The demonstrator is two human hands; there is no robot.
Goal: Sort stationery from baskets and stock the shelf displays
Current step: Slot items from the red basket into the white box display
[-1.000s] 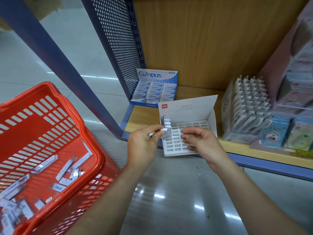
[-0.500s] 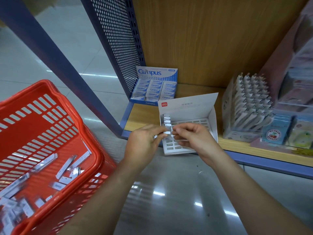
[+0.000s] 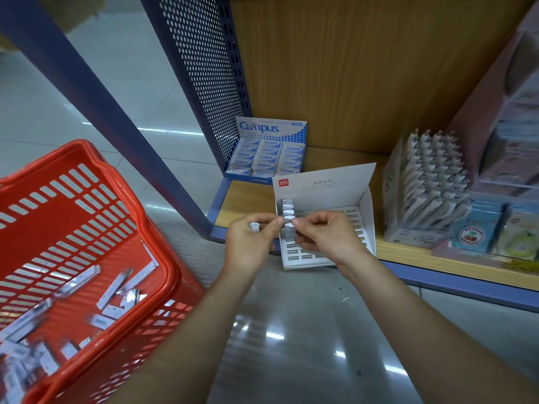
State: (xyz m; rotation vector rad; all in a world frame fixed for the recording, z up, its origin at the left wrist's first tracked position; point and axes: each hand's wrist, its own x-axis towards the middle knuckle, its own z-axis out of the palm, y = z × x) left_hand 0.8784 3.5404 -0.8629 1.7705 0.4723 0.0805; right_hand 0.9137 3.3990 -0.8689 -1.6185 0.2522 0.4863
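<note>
A white slotted display box (image 3: 366,205) stands at the front of the wooden shelf (image 3: 414,253), with a short row of small white packets (image 3: 287,209) standing in its left column. My left hand (image 3: 250,243) and my right hand (image 3: 323,234) meet in front of that column. Both pinch one small white packet (image 3: 288,219) between thumb and fingers. Another small white piece (image 3: 254,226) shows in my left fist. A red plastic basket (image 3: 140,223) at lower left holds several loose flat white packets (image 3: 116,290).
A blue Campus box (image 3: 268,150) of erasers sits at the shelf's back left beside the perforated blue side panel (image 3: 210,68). A display of white pens (image 3: 431,182) and colourful packs (image 3: 493,231) stand to the right. Glossy floor lies below.
My right hand has moved left and up from the box's grid to meet my left hand, and now both pinch the packet. The view has shifted slightly.
</note>
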